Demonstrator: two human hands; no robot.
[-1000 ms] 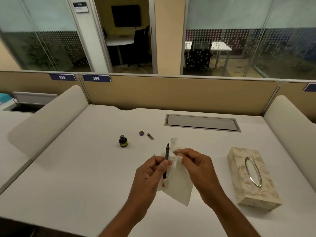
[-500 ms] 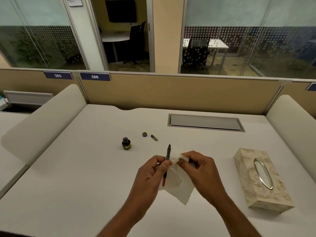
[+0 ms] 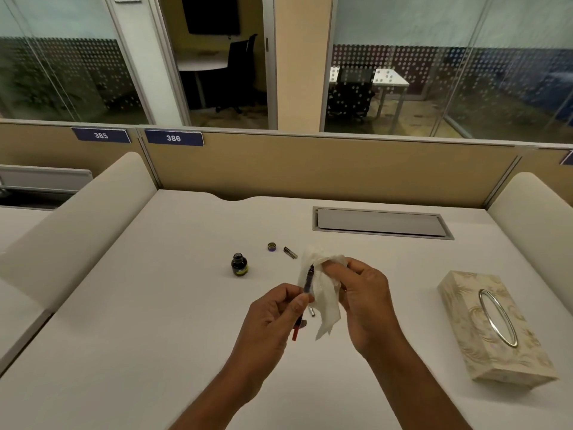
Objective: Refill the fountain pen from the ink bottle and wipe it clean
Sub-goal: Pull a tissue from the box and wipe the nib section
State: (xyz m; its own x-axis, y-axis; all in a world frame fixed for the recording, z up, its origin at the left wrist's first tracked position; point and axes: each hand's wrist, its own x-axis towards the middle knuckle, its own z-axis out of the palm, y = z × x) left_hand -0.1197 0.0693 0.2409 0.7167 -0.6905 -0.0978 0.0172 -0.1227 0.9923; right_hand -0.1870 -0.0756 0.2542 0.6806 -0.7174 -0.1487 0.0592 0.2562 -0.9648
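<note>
My left hand [image 3: 276, 315] pinches the fountain pen [image 3: 308, 282] upright above the white desk [image 3: 155, 305], nib end up, a red end showing below my fingers. My right hand [image 3: 362, 293] holds a crumpled white tissue [image 3: 325, 302] against the pen's upper part, with the tissue rising just past the nib. The small dark ink bottle [image 3: 239, 264] stands open on the desk to the far left of my hands. Its cap [image 3: 272, 246] and a short metal pen part [image 3: 290, 252] lie beyond it. Another small silver part [image 3: 312, 312] lies on the desk under the tissue.
A patterned tissue box [image 3: 493, 330] with an oval metal ring opening sits at the right. A grey cable hatch [image 3: 381, 223] is set into the desk's far side. Padded dividers flank the desk left and right, with a beige partition behind.
My right hand has brought the tissue up along the pen, so it now covers the area around the nib. The camera view shifted slightly downward.
</note>
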